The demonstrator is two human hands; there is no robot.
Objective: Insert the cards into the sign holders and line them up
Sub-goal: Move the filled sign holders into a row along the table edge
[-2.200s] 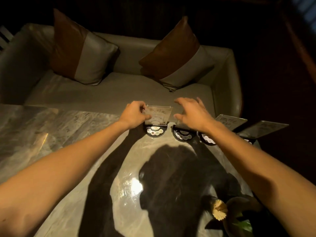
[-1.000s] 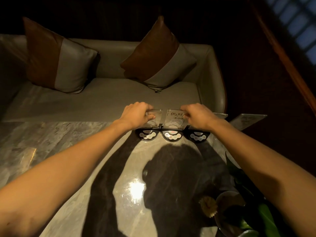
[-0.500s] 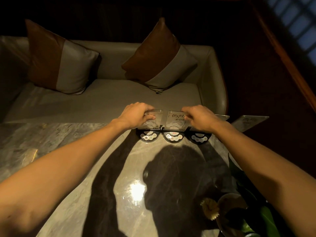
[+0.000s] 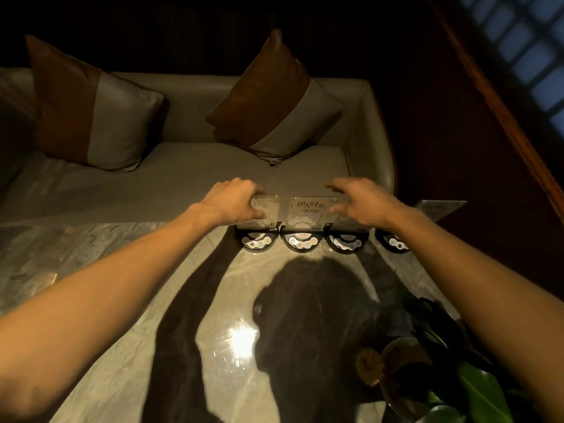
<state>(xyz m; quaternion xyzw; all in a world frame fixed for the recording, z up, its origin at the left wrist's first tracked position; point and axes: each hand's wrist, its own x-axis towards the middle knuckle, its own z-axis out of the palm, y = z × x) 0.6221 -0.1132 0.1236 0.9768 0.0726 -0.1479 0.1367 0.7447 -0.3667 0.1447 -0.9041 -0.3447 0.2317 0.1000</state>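
Observation:
Several clear acrylic sign holders on black half-round button bases stand in a row along the far edge of the marble table (image 4: 128, 300). My left hand (image 4: 233, 201) grips the leftmost holder (image 4: 268, 210) by its left side. The middle holder (image 4: 308, 210) shows a printed card and stands free. My right hand (image 4: 364, 204) hovers with fingers spread over the third holder (image 4: 346, 239), mostly hiding its panel. A fourth holder (image 4: 439, 207) stands apart at the right, its base (image 4: 393, 241) partly behind my right forearm.
A grey sofa (image 4: 183, 175) with two brown-and-grey cushions sits just behind the table edge. A potted plant with green leaves and a dried flower (image 4: 427, 377) stands at the near right of the table. A small glinting object (image 4: 52, 277) lies at the left.
My right hand has let go of the third holder and lifted with fingers spread. My left hand still holds the leftmost holder. The three left bases now sit close together.

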